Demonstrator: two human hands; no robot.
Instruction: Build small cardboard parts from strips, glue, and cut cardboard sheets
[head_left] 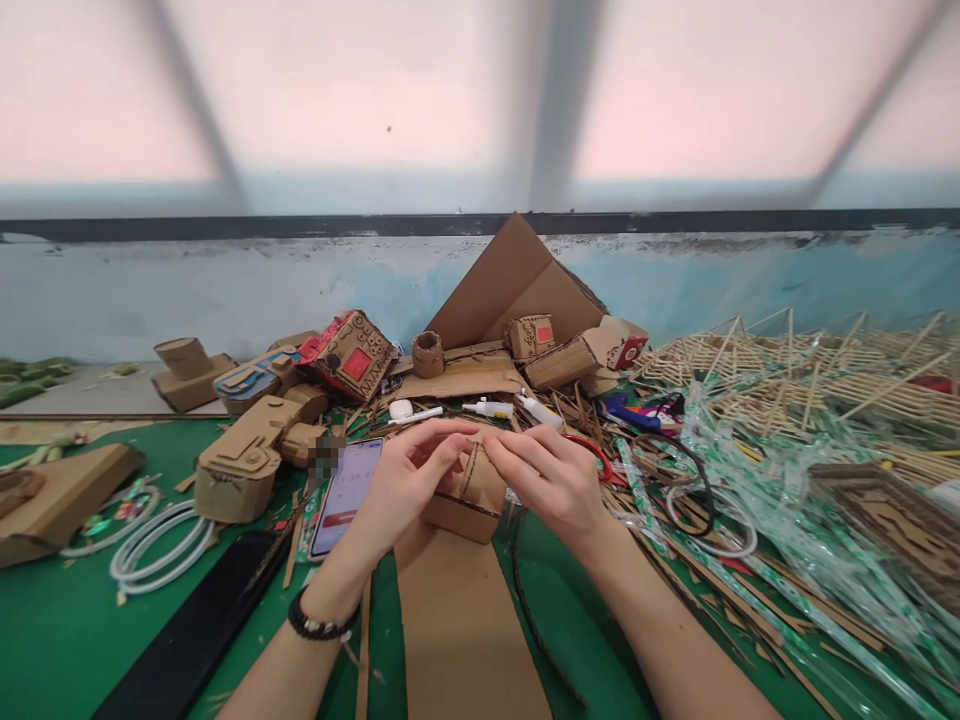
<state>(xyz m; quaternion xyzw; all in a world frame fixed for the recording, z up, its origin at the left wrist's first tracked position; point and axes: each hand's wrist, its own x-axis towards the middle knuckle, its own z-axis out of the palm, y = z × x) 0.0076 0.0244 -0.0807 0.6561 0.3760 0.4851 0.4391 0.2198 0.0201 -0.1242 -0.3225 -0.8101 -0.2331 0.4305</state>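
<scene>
Both hands meet at a small brown cardboard piece (463,515) in the middle of the view, a box-like body with a curved top and a thin corrugated strip over it. My left hand (416,465) is at its left side, thumb and fingers pinched at the top edge of the piece. From the right, my right hand (551,475) also pinches at the top, its fingertips close to the left ones. What exactly lies between the fingertips is too small to tell. Under the piece, a long flat cardboard sheet (465,640) runs toward me on the green table.
A lit phone (346,495) lies left of the hands, near a black bar (195,630). Cardboard camera-like models (240,465) stand at left. Glue bottles (491,408) lie behind the hands. Plastic wrappers (817,530) and thin sticks (795,370) cover the right side.
</scene>
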